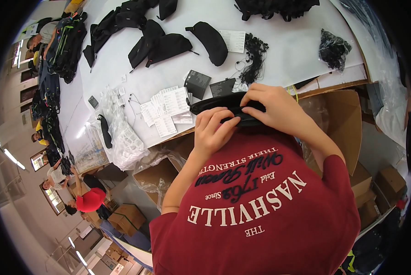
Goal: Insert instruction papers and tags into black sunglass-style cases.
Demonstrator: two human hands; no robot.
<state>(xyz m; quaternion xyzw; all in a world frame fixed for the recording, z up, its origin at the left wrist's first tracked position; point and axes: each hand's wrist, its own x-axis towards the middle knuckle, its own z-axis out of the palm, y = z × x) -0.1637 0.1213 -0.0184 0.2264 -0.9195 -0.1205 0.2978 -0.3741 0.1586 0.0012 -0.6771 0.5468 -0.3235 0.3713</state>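
Note:
Close to my chest, at the table's near edge, I hold a black fabric pouch [210, 104] with both hands. My left hand [212, 130] has its fingers bent over the pouch's near edge. My right hand [270, 106] pinches the pouch toward its right end, thumb and fingers curled on the fabric. Between the hands a dark fold or opening shows; its inside is too dark to make out. Just beyond the pouch lie a dark flat card [197, 84], a second dark card [223, 88] and a spread of white printed tags [168, 105].
More black pouches [168, 48] lie across the white table [288, 50]. A bunch of black cords [255, 57] and a bagged black bundle [334, 49] sit farther right. Clear plastic bags [120, 133] rest at left. Cardboard boxes [343, 123] stand below. A person in red [91, 198] is far left.

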